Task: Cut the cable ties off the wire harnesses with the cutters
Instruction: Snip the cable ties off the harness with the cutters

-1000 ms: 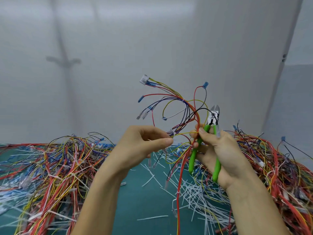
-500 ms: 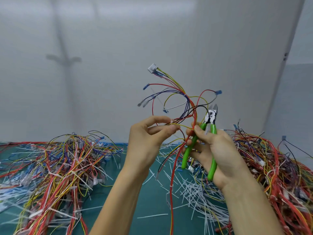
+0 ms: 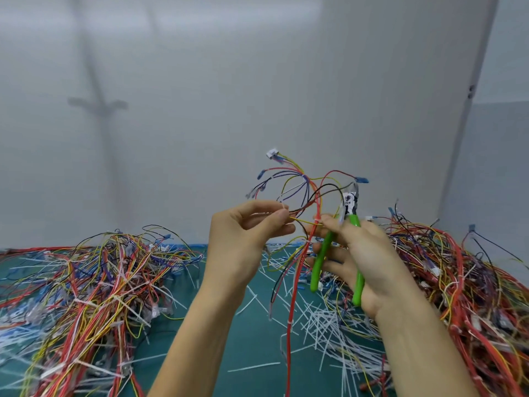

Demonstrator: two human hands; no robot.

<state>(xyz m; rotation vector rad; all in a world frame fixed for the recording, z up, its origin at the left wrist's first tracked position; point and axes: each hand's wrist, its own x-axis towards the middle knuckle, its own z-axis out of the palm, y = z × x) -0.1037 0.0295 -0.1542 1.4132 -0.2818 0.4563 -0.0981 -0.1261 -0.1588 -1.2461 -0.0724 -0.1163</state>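
Observation:
I hold a wire harness (image 3: 303, 193) of red, yellow, black and blue wires up in front of the wall. My left hand (image 3: 246, 239) pinches some of its wires between thumb and fingertips. My right hand (image 3: 360, 253) grips the green-handled cutters (image 3: 350, 222), jaws pointing up, and its thumb and forefinger also pinch the harness at a white cable tie (image 3: 317, 219). Another white tie (image 3: 307, 242) sits lower on the bundle. A long red wire hangs down to the mat.
A green mat (image 3: 252, 339) covers the table. A big tangle of harnesses (image 3: 94, 287) lies at the left, another heap (image 3: 469, 296) at the right. Several cut white tie pieces (image 3: 323, 319) are scattered below my hands. A grey wall stands close behind.
My left hand rose from lower left and turned to pinch the wires. The harness shifted slightly right. My right hand with the cutters stayed nearly in place.

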